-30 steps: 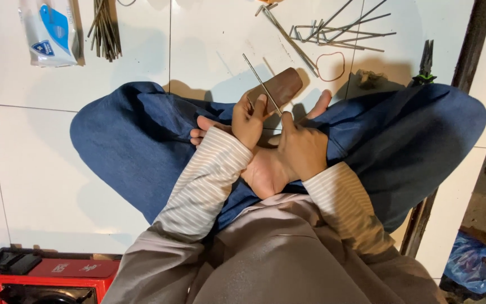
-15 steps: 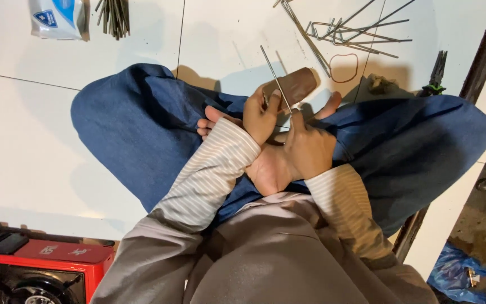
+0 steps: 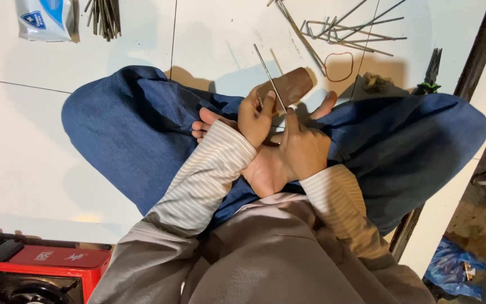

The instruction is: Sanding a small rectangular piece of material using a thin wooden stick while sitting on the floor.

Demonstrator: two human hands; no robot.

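1. White floor tiles (image 3: 46, 169) lie under a person sitting cross-legged in blue trousers (image 3: 125, 129), seen from above.
2. The left hand (image 3: 257, 115) has its fingers closed around a thin metal rod (image 3: 270, 79), which slants up and away over the lap.
3. The right hand (image 3: 302, 149) sits just beside the left, its fingers curled, the forefinger touching the rod's lower part.
4. A brown block (image 3: 291, 87) lies just behind both hands.
5. Loose metal rods (image 3: 344, 28) and a rubber band (image 3: 340, 66) lie on the tiles beyond.
6. A red gas stove (image 3: 35, 270) stands at the lower left.
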